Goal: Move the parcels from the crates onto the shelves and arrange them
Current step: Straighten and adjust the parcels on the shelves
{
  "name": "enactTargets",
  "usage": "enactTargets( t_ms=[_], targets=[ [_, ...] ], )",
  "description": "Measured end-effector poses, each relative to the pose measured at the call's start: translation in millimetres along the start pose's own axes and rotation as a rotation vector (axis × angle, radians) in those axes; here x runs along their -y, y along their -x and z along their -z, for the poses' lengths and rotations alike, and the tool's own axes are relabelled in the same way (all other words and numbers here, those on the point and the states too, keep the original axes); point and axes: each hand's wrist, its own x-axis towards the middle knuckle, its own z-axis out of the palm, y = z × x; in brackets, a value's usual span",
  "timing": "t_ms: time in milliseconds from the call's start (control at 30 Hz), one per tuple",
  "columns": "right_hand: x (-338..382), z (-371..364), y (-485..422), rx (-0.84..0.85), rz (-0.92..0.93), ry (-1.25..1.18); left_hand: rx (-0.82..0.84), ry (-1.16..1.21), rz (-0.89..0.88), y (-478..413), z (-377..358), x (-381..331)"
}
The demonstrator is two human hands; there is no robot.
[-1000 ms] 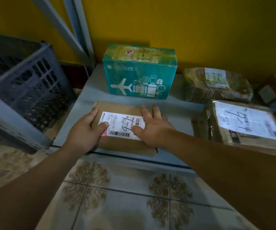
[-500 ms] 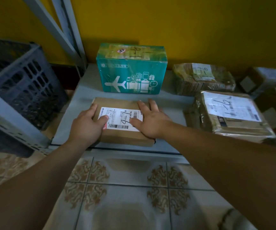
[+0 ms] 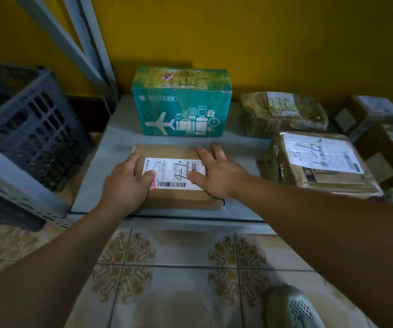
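Note:
A flat brown parcel [image 3: 167, 151] with a white barcode label lies near the front edge of the low grey shelf [image 3: 119, 129]. My left hand [image 3: 122, 185] holds its left edge, thumb on the label and fingers curled over the side. My right hand [image 3: 219, 174] lies flat on the right part of its top, fingers straight, thumb on the label. Behind it a teal box [image 3: 181, 107] printed with a plane and luggage stands against the yellow wall.
A dark plastic crate [image 3: 25, 129] stands left of the shelf, behind a grey shelf upright [image 3: 79, 43]. To the right lie a tape-wrapped parcel [image 3: 283, 114], a larger labelled parcel [image 3: 318, 162] and small boxes [image 3: 370, 112]. Patterned floor tiles and a shoe [image 3: 292, 306] are below.
The brown parcel has slid further onto the shelf, away from the front edge. Both hands stayed on it in the same hold.

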Motion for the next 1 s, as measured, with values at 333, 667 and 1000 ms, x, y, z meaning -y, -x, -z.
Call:
enactTargets(
  t_ms=[333, 667, 1000],
  targets=[
    [-3, 15, 9, 0.020, 0.056, 0.084, -0.056, -0.119, -0.228, 2, 3, 3],
    [-23, 1, 36, 0.073, 0.310, 0.337, 0.227, -0.355, -0.448, 4, 3, 29],
    [-24, 4, 36, 0.030, 0.328, 0.307, 0.192, -0.340, -0.497, 7, 13, 31]
  ],
)
